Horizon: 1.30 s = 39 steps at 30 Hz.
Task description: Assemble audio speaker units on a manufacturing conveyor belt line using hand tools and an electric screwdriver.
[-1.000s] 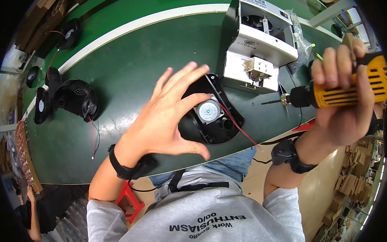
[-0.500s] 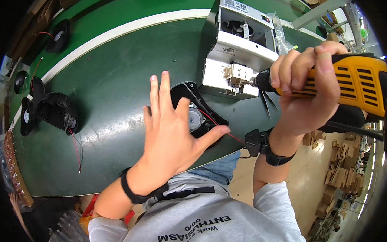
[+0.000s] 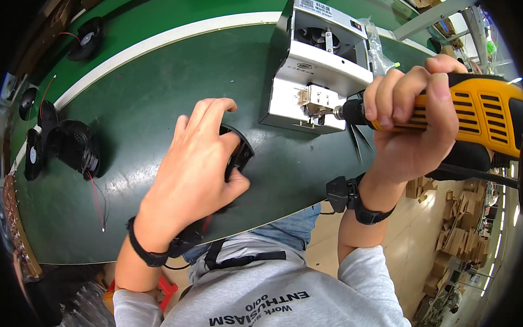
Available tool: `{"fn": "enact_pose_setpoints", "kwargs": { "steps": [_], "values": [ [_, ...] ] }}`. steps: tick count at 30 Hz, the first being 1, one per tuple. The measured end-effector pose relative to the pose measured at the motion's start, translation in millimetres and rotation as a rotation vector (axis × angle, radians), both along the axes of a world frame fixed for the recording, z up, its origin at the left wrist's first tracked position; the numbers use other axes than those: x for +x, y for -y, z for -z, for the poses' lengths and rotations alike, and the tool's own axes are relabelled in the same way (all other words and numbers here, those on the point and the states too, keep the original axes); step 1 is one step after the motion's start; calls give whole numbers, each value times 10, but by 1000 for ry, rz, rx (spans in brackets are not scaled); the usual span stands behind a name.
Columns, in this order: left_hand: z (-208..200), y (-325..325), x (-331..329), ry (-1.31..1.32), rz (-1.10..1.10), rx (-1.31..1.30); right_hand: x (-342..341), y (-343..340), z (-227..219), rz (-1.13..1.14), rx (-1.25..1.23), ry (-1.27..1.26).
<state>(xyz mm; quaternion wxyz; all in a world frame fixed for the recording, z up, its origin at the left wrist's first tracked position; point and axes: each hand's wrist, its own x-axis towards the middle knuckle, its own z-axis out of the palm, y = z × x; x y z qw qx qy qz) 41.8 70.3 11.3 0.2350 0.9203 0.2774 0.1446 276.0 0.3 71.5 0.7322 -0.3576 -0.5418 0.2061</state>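
Note:
My left hand [image 3: 194, 155] is curled over a black speaker housing [image 3: 242, 153] on the green table, thumb and fingers closed around it. Most of the housing is hidden under the palm. In my right hand [image 3: 416, 117] is a yellow and black power drill [image 3: 481, 110], pointing left. Its bit reaches the metal pick-up block [image 3: 320, 102] on the front of a silver screw feeder [image 3: 328, 65]; whether a screw sits on the tip cannot be made out.
More black speakers with red wires [image 3: 73, 148] lie at the left of the table, another speaker [image 3: 86, 39] beyond the white strip [image 3: 133, 49]. Dark pointed tweezers [image 3: 359, 142] lie beside the feeder. A clear plastic bag [image 3: 378, 49] rests behind it.
My left hand has gone from spread fingers to a curled grip and moved left, taking the speaker housing along and turning it. The drill stays at the feeder.

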Motion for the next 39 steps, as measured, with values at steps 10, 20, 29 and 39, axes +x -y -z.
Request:
{"fn": "enact_pose_setpoints", "kwargs": {
  "steps": [10, 20, 29, 39],
  "values": [
    [75, 22, -274, 36, 92, 44, 0, -36, 50, 11, -26, 47],
    [361, -28, -507, 262, 68, -64, -53, 19, 46, -224, -83, 3],
    [604, 58, -472, 410, 85, -15, -706, 197, 78, -296, -65, 89],
    [612, 70, -485, 442, 61, -31, -803, 102, 283, -335, -207, 116]
  ]
}}
